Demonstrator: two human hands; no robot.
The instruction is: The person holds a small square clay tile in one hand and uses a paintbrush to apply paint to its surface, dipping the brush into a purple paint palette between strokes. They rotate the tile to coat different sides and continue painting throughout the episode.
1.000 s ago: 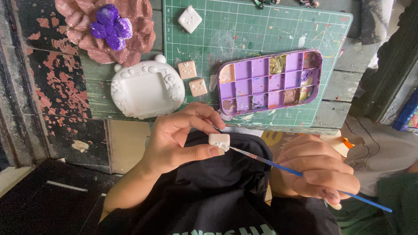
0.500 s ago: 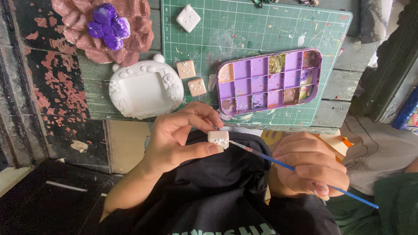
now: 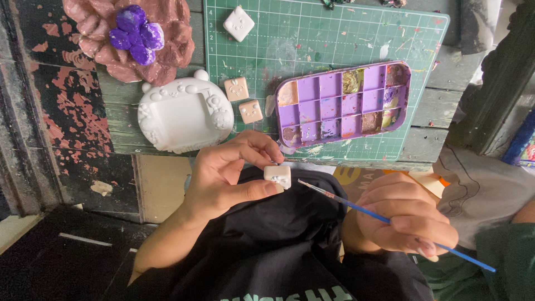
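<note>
My left hand (image 3: 231,175) pinches a small white square plaster piece (image 3: 277,176) between thumb and fingers, just below the table edge. My right hand (image 3: 409,217) holds a thin blue-handled paintbrush (image 3: 384,218). Its tip points left and sits a short way to the right of the piece, apart from it. A purple paint palette (image 3: 343,106) with several wells lies on the green cutting mat (image 3: 334,33) above my hands.
A white plaster frame (image 3: 181,114) rests on the table at the left. Two small tan square pieces (image 3: 243,100) and a white square piece (image 3: 238,23) lie nearby. A pink flower piece with a purple centre (image 3: 134,36) is at the top left.
The brush tip has drawn back to the right, off the white piece. My left hand keeps the piece in the same place.
</note>
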